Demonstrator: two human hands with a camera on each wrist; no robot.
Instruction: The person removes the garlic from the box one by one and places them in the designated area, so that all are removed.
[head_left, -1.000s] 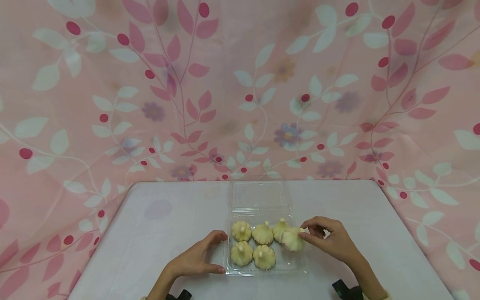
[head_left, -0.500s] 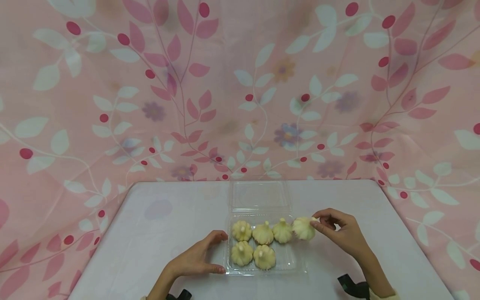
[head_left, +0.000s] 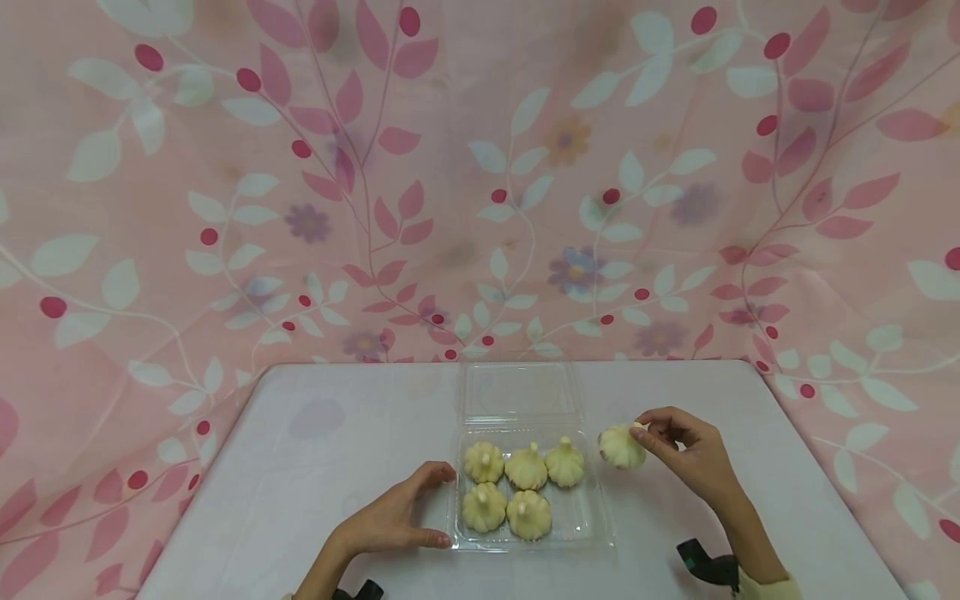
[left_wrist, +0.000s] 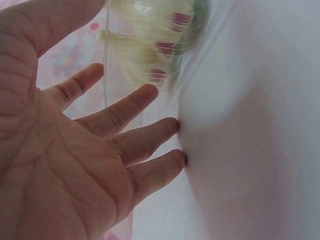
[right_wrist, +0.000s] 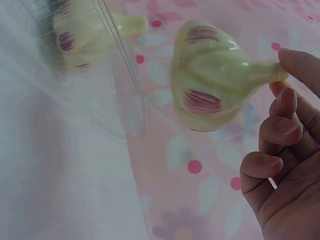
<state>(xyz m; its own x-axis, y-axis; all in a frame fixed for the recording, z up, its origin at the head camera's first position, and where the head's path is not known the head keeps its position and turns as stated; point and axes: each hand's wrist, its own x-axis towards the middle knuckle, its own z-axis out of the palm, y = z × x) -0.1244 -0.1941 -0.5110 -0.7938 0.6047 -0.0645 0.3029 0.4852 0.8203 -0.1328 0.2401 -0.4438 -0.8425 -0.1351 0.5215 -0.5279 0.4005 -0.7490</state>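
A clear plastic clamshell box (head_left: 577, 525) lies on the table with its lid (head_left: 519, 392) laid back. Several garlic bulbs (head_left: 526, 468) sit inside, a row of three behind a row of two; the front right spot holds none. My right hand (head_left: 688, 450) pinches another garlic bulb (head_left: 621, 447) by its stem, in the air just right of the box. Purple streaks mark that bulb (right_wrist: 212, 75) in the right wrist view. At the box's left side, my left hand (head_left: 393, 512) has fingers spread and fairly straight, thumb and fingertips at the wall. The left palm (left_wrist: 65, 170) holds nothing.
A white-covered table (head_left: 337, 450) carries the box near its middle. Behind it hangs a pink cloth (head_left: 450, 167) with leaves and flowers. Dark wrist-worn devices (head_left: 707, 567) show by both forearms.
My right hand has carried its garlic bulb right and slightly away from me, from over the box's right part to outside its edge. The left hand and box have stayed put.
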